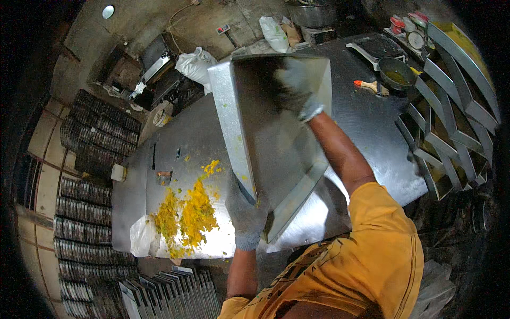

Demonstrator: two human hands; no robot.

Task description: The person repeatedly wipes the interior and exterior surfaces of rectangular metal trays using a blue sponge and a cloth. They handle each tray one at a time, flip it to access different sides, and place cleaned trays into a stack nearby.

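Observation:
A large rectangular metal baking pan (229, 122) with upright walls is held tilted above the steel table, its inside facing me. My left hand (247, 215), in a grey knitted glove, is closed on the pan's near left corner; some of its fingers are hidden by the wall. Inside the pan, near its far end, my right hand (297, 85) is also gloved and smeared by motion. Beside it is a dark patch, and I cannot make out whether the hand holds anything. Left of the pan, heaps of yellow-orange crumbly scraps (196, 212) lie on the table.
The steel table (372, 154) carries a dark bowl (397, 73) and a flat brush (372, 86) at the far right. Pans are stacked criss-cross (451, 117) at the right edge. Upright metal trays (170, 292) stand below the near left edge, with racked dark trays (90, 228) farther left.

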